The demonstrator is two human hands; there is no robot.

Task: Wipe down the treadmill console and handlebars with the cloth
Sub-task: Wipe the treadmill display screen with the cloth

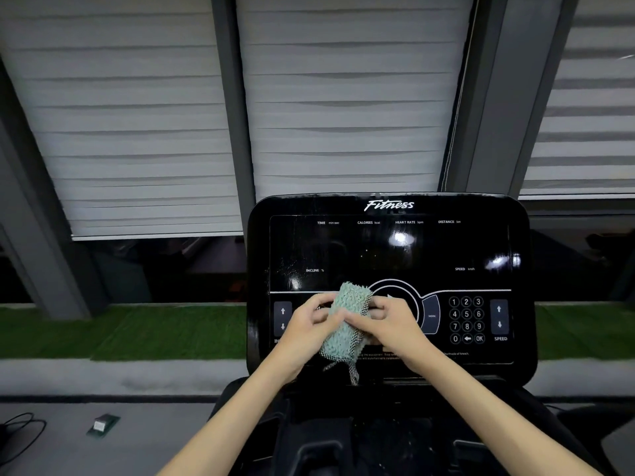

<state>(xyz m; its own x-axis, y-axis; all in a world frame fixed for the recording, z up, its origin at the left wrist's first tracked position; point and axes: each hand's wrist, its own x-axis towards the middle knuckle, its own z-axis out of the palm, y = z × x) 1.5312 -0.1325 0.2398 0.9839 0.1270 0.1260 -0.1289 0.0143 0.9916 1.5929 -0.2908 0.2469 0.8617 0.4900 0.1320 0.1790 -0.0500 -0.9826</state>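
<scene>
Left hand [311, 319] pinches one side of the bunched teal cloth [347, 324] and right hand [385, 321] grips the other, right in front of the console [388, 249], low and central. Best to fold it into a flat pad before wiping. Incline arrows [282, 317] and keypad [466, 319] flank it closely, so light strokes look wise.

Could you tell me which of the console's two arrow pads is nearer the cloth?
The incline arrow pad at the left edge, beside the left hand holding the fluffy pale-green cloth; the speed arrow pad lies beyond the number keypad.
</scene>
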